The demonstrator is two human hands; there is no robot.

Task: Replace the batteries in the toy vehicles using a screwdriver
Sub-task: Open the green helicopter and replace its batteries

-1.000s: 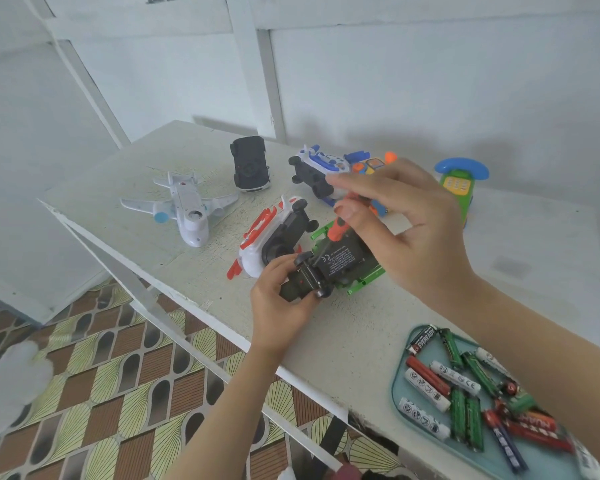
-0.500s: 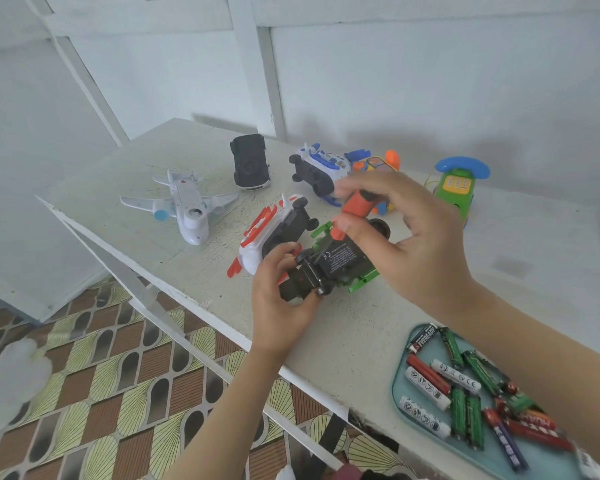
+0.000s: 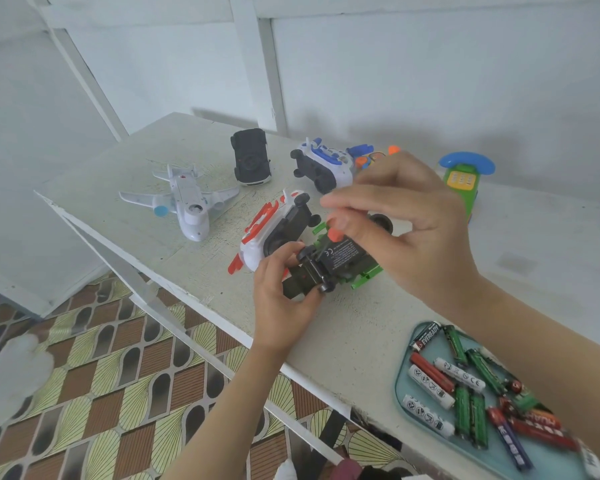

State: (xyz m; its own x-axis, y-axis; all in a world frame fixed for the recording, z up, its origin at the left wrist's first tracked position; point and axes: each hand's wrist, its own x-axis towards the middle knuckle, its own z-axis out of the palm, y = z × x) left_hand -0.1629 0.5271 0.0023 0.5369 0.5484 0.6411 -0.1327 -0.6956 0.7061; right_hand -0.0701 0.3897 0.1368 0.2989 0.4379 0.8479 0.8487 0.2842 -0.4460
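green car [image 3: 347, 258] belly-up near table [image 3: 361, 337] edge, left hand [image 3: 278, 301] fingers clamped on its near end. right hand [image 3: 416, 230] fingers pinch orange screwdriver [image 3: 335, 234] against it. risk: tip slips, loose screw rolls off the edge.

walls [image 3: 430, 64] — white panelled | floor [image 3: 84, 393] — patterned tiles | table [image 3: 343, 341] — white

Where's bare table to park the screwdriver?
Widest: right side of the table, between toy phone and battery tray. Also the near strip between left hand and tray. Crowded in the middle: airplane, black car, red-white vehicle, right hand.
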